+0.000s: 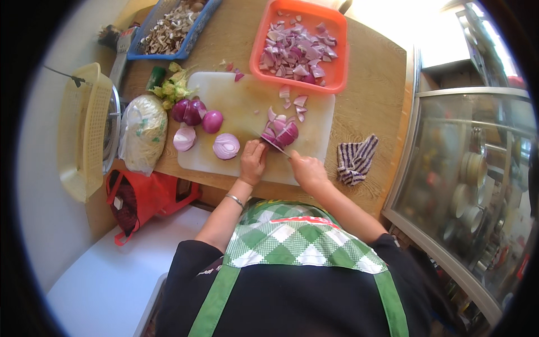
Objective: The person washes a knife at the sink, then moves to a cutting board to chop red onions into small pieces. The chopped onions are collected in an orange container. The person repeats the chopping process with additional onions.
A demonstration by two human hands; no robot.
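My right hand (309, 170) is closed around the handle of a kitchen knife (276, 146), whose blade points up and left over a white cutting board (202, 162). Fingertips of my left hand (253, 162) are at the blade's left side; whether they hold a piece of onion is hidden. Just beyond the blade lie cut red onion pieces (287, 134), with smaller bits above them. On the board's left are a halved red onion (226, 146), another half (184, 138) and peeled purple onions (212, 121). An orange-red tray (256, 63) of chopped onion overlaps the board's far edge.
A striped cloth (356, 160) lies right of the board. Leafy green stalks (172, 86), a filled plastic bag (144, 130) and a yellow basket (82, 135) are at left. Sliced mushrooms fill a blue basket (187, 52) farther back. A glass-fronted cabinet (463, 168) stands at right.
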